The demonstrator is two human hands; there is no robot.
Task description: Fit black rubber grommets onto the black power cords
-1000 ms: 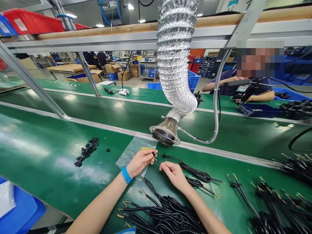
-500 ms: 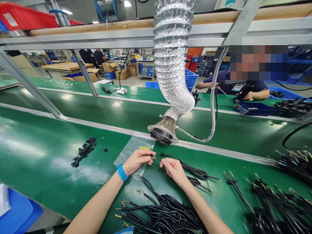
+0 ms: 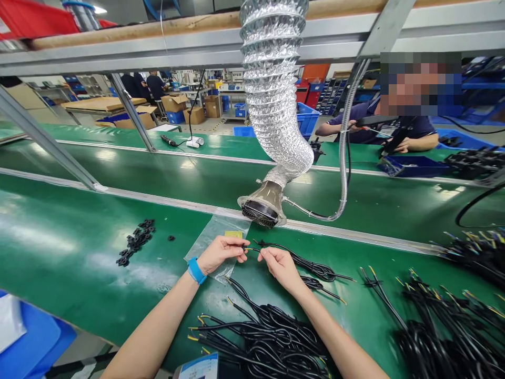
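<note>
Between my left hand (image 3: 221, 254) and right hand (image 3: 281, 268) I hold a thin black cable (image 3: 255, 250) nearly level, its yellow wire end (image 3: 249, 249) pointing left to a small black piece (image 3: 243, 247), partly hidden by my grip; whether they join, I can't tell.

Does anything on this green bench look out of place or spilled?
Only slightly: one small black part lies by itself on the green bench, right of the cluster of black parts. It looks strayed from the group. I see no spill or damage.
</note>
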